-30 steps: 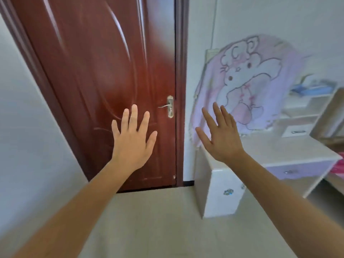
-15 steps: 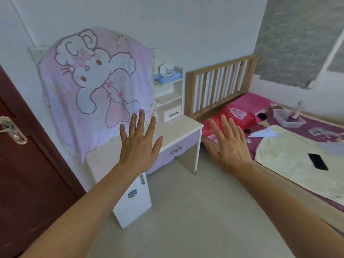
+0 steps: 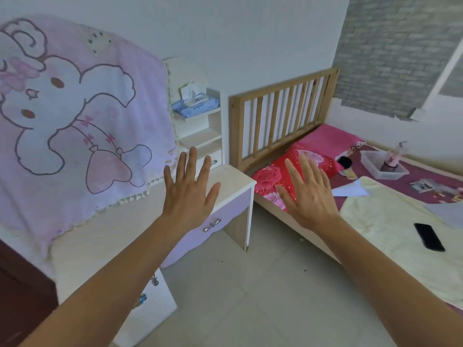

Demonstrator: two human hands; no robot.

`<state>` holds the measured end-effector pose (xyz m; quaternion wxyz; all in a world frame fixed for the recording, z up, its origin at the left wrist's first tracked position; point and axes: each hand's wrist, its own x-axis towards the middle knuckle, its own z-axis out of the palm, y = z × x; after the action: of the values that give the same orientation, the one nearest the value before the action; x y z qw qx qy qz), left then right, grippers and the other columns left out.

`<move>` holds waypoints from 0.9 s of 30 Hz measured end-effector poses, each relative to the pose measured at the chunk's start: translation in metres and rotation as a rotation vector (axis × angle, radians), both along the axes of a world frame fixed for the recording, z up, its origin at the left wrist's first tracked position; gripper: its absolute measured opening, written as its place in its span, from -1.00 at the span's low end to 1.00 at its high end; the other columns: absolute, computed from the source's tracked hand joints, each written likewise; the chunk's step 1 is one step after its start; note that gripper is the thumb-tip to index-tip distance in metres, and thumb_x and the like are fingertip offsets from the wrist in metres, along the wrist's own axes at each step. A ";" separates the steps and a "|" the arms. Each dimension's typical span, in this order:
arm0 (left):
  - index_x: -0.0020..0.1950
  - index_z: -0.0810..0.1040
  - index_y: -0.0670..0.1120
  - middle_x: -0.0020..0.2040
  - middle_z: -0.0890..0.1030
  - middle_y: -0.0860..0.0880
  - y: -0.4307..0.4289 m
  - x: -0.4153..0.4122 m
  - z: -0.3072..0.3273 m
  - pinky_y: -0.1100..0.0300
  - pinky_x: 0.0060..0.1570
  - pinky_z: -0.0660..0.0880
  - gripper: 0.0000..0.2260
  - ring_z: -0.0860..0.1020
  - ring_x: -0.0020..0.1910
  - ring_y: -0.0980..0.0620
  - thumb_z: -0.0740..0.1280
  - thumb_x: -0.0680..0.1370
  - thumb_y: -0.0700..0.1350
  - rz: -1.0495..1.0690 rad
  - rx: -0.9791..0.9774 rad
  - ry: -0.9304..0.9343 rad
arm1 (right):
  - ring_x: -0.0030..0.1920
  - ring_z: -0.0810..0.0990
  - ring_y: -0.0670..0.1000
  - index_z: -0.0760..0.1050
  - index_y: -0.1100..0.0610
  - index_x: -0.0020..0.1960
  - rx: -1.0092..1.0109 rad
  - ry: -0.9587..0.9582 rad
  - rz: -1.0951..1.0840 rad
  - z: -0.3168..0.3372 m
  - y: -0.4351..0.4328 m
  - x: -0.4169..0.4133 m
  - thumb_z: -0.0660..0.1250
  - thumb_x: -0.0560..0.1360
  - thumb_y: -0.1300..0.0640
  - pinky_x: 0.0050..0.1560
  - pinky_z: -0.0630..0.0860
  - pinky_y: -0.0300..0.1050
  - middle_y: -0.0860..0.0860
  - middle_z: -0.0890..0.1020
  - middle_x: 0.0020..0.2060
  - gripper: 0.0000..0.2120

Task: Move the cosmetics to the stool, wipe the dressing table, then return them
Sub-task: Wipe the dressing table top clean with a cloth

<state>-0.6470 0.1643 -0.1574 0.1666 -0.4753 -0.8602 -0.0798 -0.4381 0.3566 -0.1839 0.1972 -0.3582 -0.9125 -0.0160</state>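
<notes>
1. Both hands are raised palms-down with fingers spread wide, holding and touching nothing: left hand [image 3: 188,194], right hand [image 3: 308,196].
2. Under the left hand lies the white counter [image 3: 233,179] with a lilac drawer [image 3: 225,216].
3. Left of that hand, a pink rabbit blanket [image 3: 75,116] drapes over the counter's back.
4. Beyond its fingertips, a wipes pack [image 3: 194,105] sits on a shelf.
5. Past the right hand, on the bed [image 3: 390,221], a clear tray [image 3: 382,166] holds small items, too blurred to tell as cosmetics.

walls [image 3: 250,33] white | floor [image 3: 263,296] pale tile | bed [image 3: 375,221], slatted wooden headboard [image 3: 283,108] | grey brick-pattern panel [image 3: 390,46] right | daylight
</notes>
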 end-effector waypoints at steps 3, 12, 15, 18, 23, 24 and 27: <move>0.60 -0.06 0.01 0.60 -0.14 -0.13 0.048 -0.031 0.010 -0.27 0.47 -0.04 -0.33 -0.14 0.57 -0.15 -0.24 0.54 0.27 0.023 0.018 -0.011 | 0.60 -0.10 0.14 -0.10 -0.06 0.60 0.024 -0.019 0.044 0.014 0.055 -0.041 -0.19 0.58 -0.35 0.53 -0.08 0.16 0.08 -0.07 0.61 -0.33; 0.60 -0.12 0.02 0.59 -0.21 -0.11 0.169 -0.111 0.017 -0.25 0.48 -0.11 -0.36 -0.21 0.57 -0.13 -0.25 0.56 0.26 0.102 -0.021 -0.003 | 0.59 -0.06 0.16 -0.03 -0.03 0.60 -0.017 0.055 0.156 0.018 0.181 -0.139 -0.03 0.62 -0.26 0.53 -0.03 0.19 0.12 -0.01 0.60 -0.37; 0.60 -0.08 0.00 0.60 -0.18 -0.12 0.212 -0.143 0.009 -0.26 0.48 -0.09 -0.40 -0.18 0.57 -0.14 -0.17 0.61 0.24 0.144 -0.009 0.010 | 0.59 -0.07 0.16 -0.04 -0.02 0.61 -0.046 0.049 0.207 0.009 0.229 -0.178 -0.01 0.63 -0.23 0.56 -0.01 0.18 0.13 -0.02 0.60 -0.37; 0.60 -0.07 -0.01 0.60 -0.19 -0.12 0.260 -0.181 0.001 -0.27 0.47 -0.06 -0.40 -0.17 0.57 -0.14 -0.13 0.62 0.23 0.214 -0.009 0.008 | 0.59 -0.11 0.16 -0.08 -0.01 0.62 -0.051 0.025 0.273 0.002 0.282 -0.224 -0.01 0.65 -0.21 0.57 -0.04 0.18 0.12 -0.06 0.60 -0.37; 0.60 -0.11 0.00 0.59 -0.26 -0.10 0.330 -0.237 -0.004 -0.27 0.47 -0.06 -0.38 -0.19 0.57 -0.14 -0.15 0.60 0.25 0.350 -0.094 -0.033 | 0.59 -0.06 0.18 -0.06 0.03 0.62 -0.059 0.012 0.394 0.003 0.367 -0.301 -0.03 0.63 -0.24 0.55 -0.06 0.14 0.15 0.00 0.60 -0.35; 0.60 -0.10 0.00 0.59 -0.26 -0.10 0.340 -0.248 -0.003 -0.26 0.47 -0.06 -0.39 -0.19 0.57 -0.14 -0.13 0.61 0.25 0.371 -0.095 -0.037 | 0.59 -0.03 0.19 -0.03 0.04 0.62 -0.062 0.023 0.431 0.007 0.381 -0.317 -0.02 0.63 -0.22 0.54 -0.03 0.14 0.16 0.02 0.59 -0.35; 0.60 -0.04 0.01 0.60 -0.18 -0.12 0.360 -0.281 0.003 -0.25 0.47 0.00 -0.39 -0.13 0.57 -0.14 -0.05 0.61 0.24 0.413 -0.055 -0.067 | 0.58 0.02 0.18 0.00 0.05 0.61 -0.070 0.061 0.538 0.019 0.414 -0.370 0.01 0.64 -0.20 0.54 0.04 0.14 0.16 0.05 0.59 -0.37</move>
<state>-0.9276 0.5240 -0.1548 0.1379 -0.2906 -0.9462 -0.0362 -0.8077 0.7706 -0.1652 0.2093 -0.1099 -0.9684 0.0796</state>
